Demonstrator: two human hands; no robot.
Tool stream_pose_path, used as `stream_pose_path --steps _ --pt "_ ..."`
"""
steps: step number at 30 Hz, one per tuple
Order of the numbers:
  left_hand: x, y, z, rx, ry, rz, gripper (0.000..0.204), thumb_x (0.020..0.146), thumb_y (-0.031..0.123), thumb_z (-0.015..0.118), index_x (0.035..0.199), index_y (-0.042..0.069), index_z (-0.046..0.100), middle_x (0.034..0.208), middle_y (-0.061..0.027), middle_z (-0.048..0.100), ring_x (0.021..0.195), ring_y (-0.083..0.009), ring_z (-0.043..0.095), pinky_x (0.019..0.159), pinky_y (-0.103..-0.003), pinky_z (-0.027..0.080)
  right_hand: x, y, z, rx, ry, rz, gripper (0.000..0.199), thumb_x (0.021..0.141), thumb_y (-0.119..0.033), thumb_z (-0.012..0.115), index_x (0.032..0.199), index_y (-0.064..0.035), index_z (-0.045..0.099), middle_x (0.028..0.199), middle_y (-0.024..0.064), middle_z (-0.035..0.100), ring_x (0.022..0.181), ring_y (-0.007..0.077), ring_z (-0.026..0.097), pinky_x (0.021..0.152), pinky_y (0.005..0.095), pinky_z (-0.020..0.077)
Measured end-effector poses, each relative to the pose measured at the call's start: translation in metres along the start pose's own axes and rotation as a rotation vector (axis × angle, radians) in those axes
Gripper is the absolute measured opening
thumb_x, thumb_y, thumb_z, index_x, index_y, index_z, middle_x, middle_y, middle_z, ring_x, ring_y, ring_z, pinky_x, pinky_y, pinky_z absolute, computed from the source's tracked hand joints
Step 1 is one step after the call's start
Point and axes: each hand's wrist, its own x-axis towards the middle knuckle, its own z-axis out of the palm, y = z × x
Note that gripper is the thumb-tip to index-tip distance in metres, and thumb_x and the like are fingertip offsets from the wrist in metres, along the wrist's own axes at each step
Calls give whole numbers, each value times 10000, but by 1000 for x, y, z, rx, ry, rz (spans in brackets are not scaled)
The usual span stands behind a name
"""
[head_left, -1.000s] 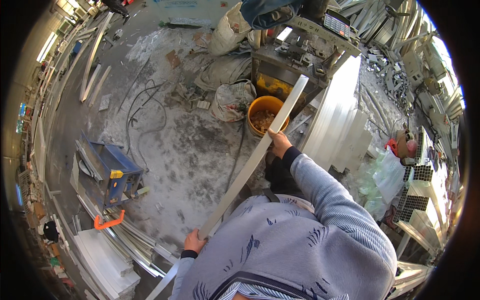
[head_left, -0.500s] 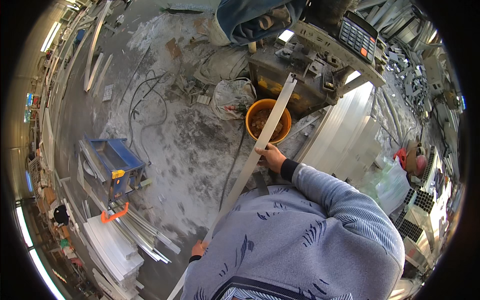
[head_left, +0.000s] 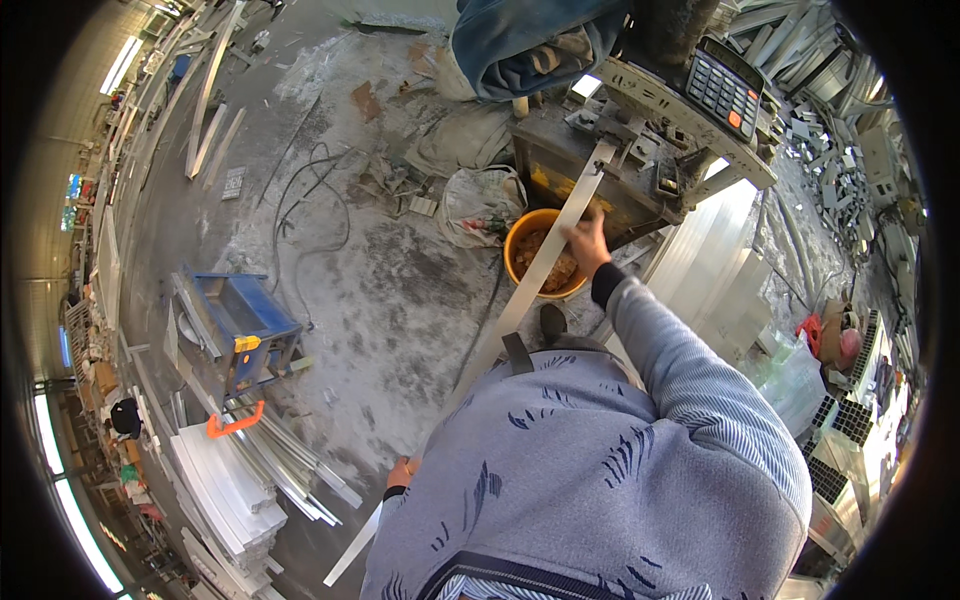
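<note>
A long pale metal bar runs slantwise from the lower left to the machine at the top. Its far end, with a small dark notch, lies against the machine's work area. My right hand is closed on the bar's right edge near that end, beside the orange bucket of brownish pieces. Farther back along the bar, my left hand grips it by my left side; my body hides part of that hand and the bar's middle stretch.
A blue machine stand is at the left, above stacked metal profiles and an orange handle. A calculator rests on the machine. Wide pale profiles lie at the right. A dark cable crosses the dusty floor.
My right hand has moved up along the bar toward its far end. The bar has shifted slightly forward, and its near end now shows at the lower left. The view has shifted a little.
</note>
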Motion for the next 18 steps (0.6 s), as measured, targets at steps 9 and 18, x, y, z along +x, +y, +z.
stream_pose_path --steps 9,18 --pt "-13 33 -35 -36 -23 -3 625 766 550 741 1125 58 603 1057 -249 684 1039 -442 636 837 -509 501 68 -33 -23 -115 52 25 313 867 -67 643 1172 -75 578 994 110 658 847 194 660 701 324 542" --pt "-22 12 -25 63 48 12 567 842 504 680 1152 38 591 1069 -236 680 1019 -433 633 821 -501 496 55 -33 -21 58 88 -36 285 903 -78 615 1185 -48 592 994 83 664 855 173 656 731 303 527"
